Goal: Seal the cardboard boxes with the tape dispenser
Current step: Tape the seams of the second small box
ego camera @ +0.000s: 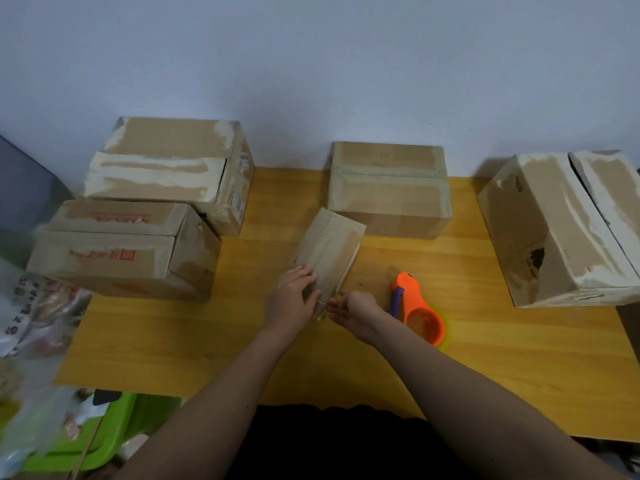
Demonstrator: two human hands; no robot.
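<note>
1. Both hands are down at the small flat box (330, 252) in the middle of the tabletop (485, 358). Left hand (292, 299) lies on the box's near left part, fingers fairly straight and pressing on the cardboard, not wrapped round anything.
2. Right hand (353, 311) is at the near end of the same box, fingers loosely extended toward the corner. Can't really tell if it's pinching a bit of tape there or just touching, too blurry.
3. Tape dispenser (417, 311), orange with a blue bit, is lying on the tabletop just to the right of the right hand, nobody holding it.
4. Bigger cardboard boxes sit around the back: two on the left (121, 251) (173, 168), touching each other, one in the middle back (388, 188) right behind the small box, and one tilted at the far right (561, 230).
5. Off the left edge there's a green bin (104, 431) and some plastic bags (27, 306).
</note>
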